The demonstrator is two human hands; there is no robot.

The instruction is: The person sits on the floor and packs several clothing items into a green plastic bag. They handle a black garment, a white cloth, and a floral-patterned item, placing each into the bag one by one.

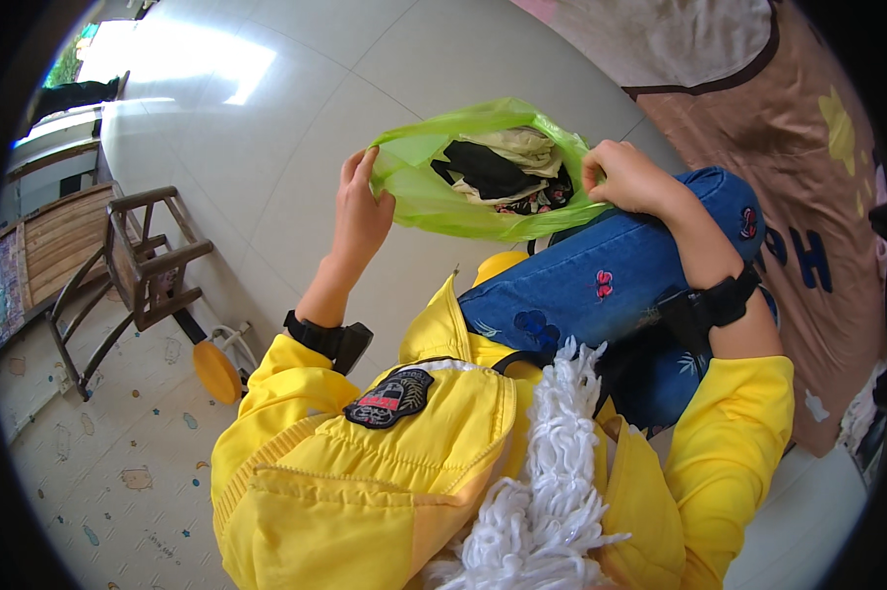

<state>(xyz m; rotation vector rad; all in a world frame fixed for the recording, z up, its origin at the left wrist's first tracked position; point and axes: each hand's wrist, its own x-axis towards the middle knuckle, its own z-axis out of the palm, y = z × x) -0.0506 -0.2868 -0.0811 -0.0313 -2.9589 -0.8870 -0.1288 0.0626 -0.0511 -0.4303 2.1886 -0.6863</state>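
Note:
A translucent green plastic bag (pixel 436 210) hangs wide open in front of my knees. My left hand (pixel 362 199) pinches its left rim between thumb and fingers. On the other side, my right hand (pixel 624 175) grips the right rim, close above my jeans. Inside the bag lie crumpled cloth items: a black piece (pixel 488 171), a cream-coloured piece (pixel 524 151) and a dark floral-print piece (pixel 536 200). The lower part of the bag is hidden behind its front rim and my leg.
A dark wooden chair (pixel 148 251) stands at the left by a patterned wall (pixel 134 442), near a round yellow object (pixel 217 371). Pale floor tiles (pixel 288 147) spread ahead. To the right hangs a brown and cream cloth (pixel 746 162). My embroidered jeans (pixel 561 287) fill the space below the bag.

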